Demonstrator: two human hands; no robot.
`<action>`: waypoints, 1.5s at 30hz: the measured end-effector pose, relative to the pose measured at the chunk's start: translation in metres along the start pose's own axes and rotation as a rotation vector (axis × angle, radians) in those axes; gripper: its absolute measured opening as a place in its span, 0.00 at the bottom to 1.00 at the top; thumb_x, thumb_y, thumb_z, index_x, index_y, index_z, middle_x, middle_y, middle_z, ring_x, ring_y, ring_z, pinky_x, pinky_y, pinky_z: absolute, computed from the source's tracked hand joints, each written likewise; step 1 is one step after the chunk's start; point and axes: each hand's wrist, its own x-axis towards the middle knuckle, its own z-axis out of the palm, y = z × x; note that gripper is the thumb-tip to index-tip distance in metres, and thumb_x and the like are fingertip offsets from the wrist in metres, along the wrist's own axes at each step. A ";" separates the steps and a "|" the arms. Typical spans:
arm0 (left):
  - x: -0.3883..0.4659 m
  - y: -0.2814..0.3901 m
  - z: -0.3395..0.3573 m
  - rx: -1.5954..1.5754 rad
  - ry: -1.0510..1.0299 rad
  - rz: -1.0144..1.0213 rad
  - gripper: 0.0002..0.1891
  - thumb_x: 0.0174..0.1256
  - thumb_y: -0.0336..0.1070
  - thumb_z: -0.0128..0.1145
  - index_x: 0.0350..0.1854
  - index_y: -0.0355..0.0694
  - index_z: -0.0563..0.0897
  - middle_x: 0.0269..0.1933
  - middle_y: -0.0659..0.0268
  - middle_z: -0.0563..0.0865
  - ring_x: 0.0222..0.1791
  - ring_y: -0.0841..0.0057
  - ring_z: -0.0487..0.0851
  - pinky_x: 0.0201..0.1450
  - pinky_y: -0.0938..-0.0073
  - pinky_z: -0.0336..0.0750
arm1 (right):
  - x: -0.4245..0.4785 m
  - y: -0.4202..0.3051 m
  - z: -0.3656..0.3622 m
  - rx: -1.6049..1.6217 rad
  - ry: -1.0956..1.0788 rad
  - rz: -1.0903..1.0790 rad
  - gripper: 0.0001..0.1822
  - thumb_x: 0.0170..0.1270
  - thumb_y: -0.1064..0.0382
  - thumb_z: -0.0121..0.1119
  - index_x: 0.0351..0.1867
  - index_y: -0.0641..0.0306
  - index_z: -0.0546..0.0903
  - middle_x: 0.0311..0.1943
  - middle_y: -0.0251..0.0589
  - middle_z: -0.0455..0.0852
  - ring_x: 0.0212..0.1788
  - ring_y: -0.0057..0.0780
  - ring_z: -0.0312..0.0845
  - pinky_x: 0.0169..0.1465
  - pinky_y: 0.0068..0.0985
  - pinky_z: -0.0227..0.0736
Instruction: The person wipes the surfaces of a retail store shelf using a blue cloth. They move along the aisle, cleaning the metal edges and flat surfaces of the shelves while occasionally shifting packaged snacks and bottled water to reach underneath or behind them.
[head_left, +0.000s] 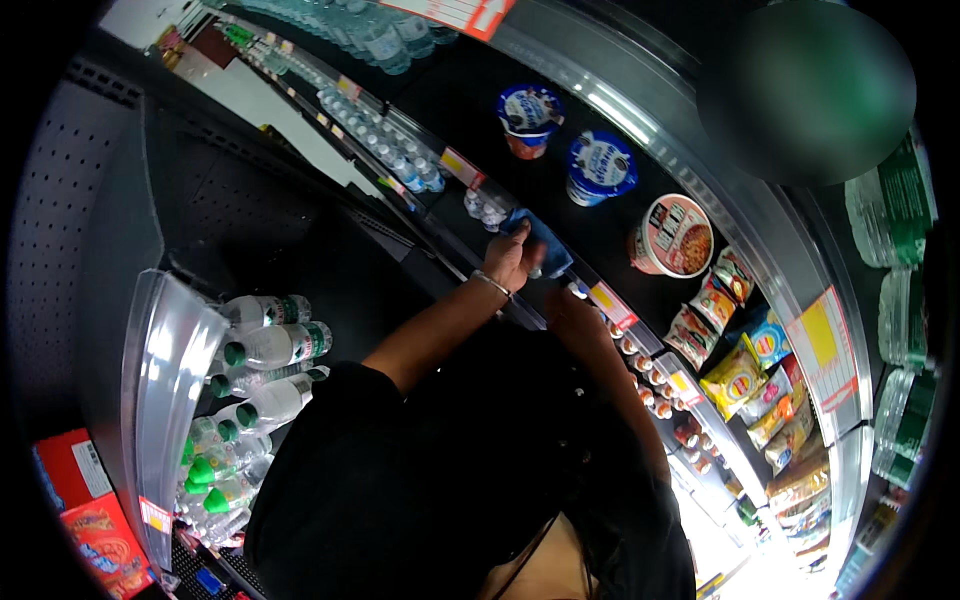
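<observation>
My left hand (511, 259), with a bracelet at its wrist, grips a dark blue cloth (549, 244) at the shelf's front edge, near the middle of the view. My right hand (566, 304) is just below and to the right, dark and partly hidden, so its fingers cannot be made out. Small clear bottles (484, 210) stand on the lower shelf by the cloth. On the shelf above are two blue-lidded cups (531, 112) (602, 163) and a pink instant-noodle tub (677, 235).
Small snack packets (714, 301) and chip bags (739, 375) lie right of the tub. Bottles with green caps (285, 343) lie on a shelf at the left, beside a perforated metal panel (67, 210). Price-tag rails (615, 304) edge the shelves. Red boxes (105, 547) are at lower left.
</observation>
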 end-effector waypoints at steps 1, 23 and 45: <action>0.002 0.010 0.000 0.004 0.042 0.016 0.08 0.68 0.40 0.64 0.38 0.44 0.80 0.36 0.67 0.82 0.29 0.74 0.84 0.27 0.74 0.83 | -0.005 0.004 -0.002 -0.012 0.002 0.003 0.19 0.73 0.57 0.49 0.62 0.60 0.74 0.62 0.41 0.77 0.68 0.36 0.68 0.74 0.36 0.54; 0.090 0.171 -0.041 -0.178 0.087 0.292 0.07 0.62 0.33 0.69 0.35 0.46 0.81 0.36 0.70 0.83 0.34 0.72 0.82 0.30 0.66 0.82 | 0.008 0.061 0.004 1.256 0.160 0.310 0.15 0.74 0.60 0.50 0.55 0.65 0.75 0.50 0.41 0.81 0.47 0.33 0.75 0.49 0.29 0.71; 0.125 0.285 -0.063 -0.064 0.294 0.433 0.13 0.58 0.37 0.73 0.30 0.45 0.78 0.25 0.67 0.79 0.18 0.72 0.76 0.16 0.74 0.66 | -0.020 0.078 0.022 0.723 0.275 0.398 0.10 0.74 0.60 0.54 0.49 0.64 0.77 0.40 0.37 0.82 0.41 0.30 0.78 0.47 0.29 0.75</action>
